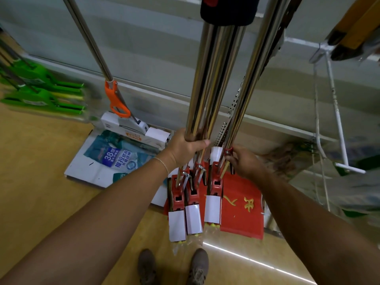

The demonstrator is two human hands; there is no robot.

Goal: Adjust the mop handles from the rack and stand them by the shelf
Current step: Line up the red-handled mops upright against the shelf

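A pale shelf wall (144,48) filled the upper frame above a tan floor (41,171). At centre stood three steel mop handles (207,89), upright, their red mop heads (193,194) on the floor in the lower middle, just beside a red mat (242,212). An orange-clipped mop (115,99) leaned at the upper left. The left hand (183,149) gripped two of the handles together low down; the right hand (244,161) pinched a small red clip (228,150) on the third.
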